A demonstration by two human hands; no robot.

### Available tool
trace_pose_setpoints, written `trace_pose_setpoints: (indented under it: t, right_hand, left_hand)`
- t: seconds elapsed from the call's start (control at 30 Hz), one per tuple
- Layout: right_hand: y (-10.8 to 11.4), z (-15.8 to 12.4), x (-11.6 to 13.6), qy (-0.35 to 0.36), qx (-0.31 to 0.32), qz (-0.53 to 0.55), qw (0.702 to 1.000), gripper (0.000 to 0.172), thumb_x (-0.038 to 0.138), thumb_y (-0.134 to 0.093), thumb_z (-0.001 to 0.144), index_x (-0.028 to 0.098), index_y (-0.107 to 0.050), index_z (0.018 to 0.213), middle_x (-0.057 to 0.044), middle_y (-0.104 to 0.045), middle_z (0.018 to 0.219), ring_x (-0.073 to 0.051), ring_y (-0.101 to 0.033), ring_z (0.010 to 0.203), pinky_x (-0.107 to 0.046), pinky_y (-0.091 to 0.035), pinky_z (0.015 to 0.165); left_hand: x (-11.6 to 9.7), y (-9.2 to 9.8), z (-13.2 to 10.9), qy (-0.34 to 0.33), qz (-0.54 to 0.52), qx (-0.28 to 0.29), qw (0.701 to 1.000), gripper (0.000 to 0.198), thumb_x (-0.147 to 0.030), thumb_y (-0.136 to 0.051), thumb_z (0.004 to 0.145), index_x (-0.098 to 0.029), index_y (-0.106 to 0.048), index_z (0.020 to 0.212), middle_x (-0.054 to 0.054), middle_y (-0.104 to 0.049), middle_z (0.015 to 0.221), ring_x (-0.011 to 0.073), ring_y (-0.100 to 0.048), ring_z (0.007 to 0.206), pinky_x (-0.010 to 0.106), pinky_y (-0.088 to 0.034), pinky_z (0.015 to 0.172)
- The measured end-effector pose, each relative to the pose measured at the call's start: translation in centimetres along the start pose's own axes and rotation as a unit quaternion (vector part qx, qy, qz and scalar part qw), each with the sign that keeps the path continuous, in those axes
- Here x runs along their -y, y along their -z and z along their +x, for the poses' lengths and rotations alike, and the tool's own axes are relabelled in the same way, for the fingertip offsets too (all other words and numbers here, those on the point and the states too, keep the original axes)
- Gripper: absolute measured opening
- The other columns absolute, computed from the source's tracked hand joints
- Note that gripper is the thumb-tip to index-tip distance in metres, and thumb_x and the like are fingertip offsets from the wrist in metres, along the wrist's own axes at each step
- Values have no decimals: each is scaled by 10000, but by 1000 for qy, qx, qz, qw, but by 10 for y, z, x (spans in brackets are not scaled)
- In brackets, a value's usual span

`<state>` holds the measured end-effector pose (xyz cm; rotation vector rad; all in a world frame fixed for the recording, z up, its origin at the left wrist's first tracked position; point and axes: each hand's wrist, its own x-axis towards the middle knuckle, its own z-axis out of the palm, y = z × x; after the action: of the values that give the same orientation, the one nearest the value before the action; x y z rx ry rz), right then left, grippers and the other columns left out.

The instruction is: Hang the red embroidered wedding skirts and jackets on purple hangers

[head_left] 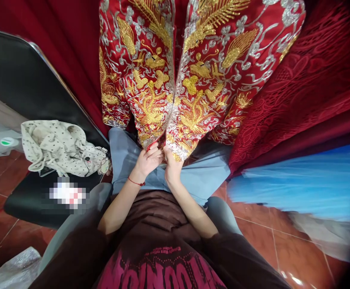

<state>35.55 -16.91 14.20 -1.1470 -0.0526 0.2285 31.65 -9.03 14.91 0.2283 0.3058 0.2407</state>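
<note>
A red garment with dense gold and silver embroidery point(193, 72) hangs in front of me, split down the middle into two panels. My left hand point(148, 160), with a red cord on its wrist, pinches the bottom corner of the left panel. My right hand point(172, 167) grips the bottom corner of the right panel. Both hands sit close together above a pale blue cloth point(205, 176) that lies over my knees. The fingertips are partly hidden by the hem.
A black folding chair point(24, 80) stands at the left with a spotted cream bag point(60, 148) on its seat. Dark red fabric point(307, 96) hangs at the right, with blue tulle point(298, 184) below it. The floor is red-brown tile point(283, 249). Clear plastic wrap point(12, 269) lies bottom left.
</note>
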Motion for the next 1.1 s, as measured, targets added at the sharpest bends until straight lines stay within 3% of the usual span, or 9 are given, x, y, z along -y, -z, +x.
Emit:
trace_pose_setpoints:
  t: [0.07,0.17,0.33,0.53,0.77,1.1]
  right_hand:
    - [-2,-3,1,13,-9,41,999,503,356,-772,665,154,-612,1097,-33,-688,984,-134,-627,913,-318,-501,964]
    - [-3,-7,2,-9,0,72,997,560,352,-756,668,155,-616,1174,-53,-691,1079,-154,-638,996,-353,-478,1030]
    - [-4,-10,2,-54,-19,100,993,555,336,-749,637,163,-626,1150,-38,-693,1020,-157,-649,945,-365,-507,998]
    - [-6,-12,4,-55,-32,97,993,576,336,-754,631,163,-628,1167,-44,-700,1042,-154,-647,922,-367,-511,993]
    - [-4,-12,2,-50,-28,97,994,632,333,-766,645,173,-599,1234,-67,-684,1156,-154,-657,948,-370,-505,1012]
    - [-6,-12,4,-26,-51,67,996,548,329,-746,670,145,-636,1175,-73,-704,1109,-172,-663,1011,-349,-526,984]
  left_hand:
    - [-1,-7,-5,39,40,3,998,432,-192,-317,1031,-184,-341,600,-110,-115,404,34,-126,277,138,-229,360]
    - [1,-15,-9,92,78,10,993,529,-265,-217,1061,-180,-326,551,-102,-96,391,33,-75,244,166,-116,306]
    - [6,-18,-9,92,72,15,993,584,-311,-165,1067,-177,-309,517,-101,-53,386,36,-83,220,161,-154,302]
    - [7,-16,-8,86,97,36,991,604,-347,-156,1066,-170,-366,528,-101,-89,388,34,-98,221,161,-171,302]
    - [9,-9,-7,63,148,31,986,534,-352,-460,1012,-169,-356,521,-108,-133,402,18,-149,244,154,-183,309]
    - [17,2,0,-7,234,31,972,536,-437,-620,920,-162,-365,537,-106,-232,402,-2,-194,268,133,-154,310]
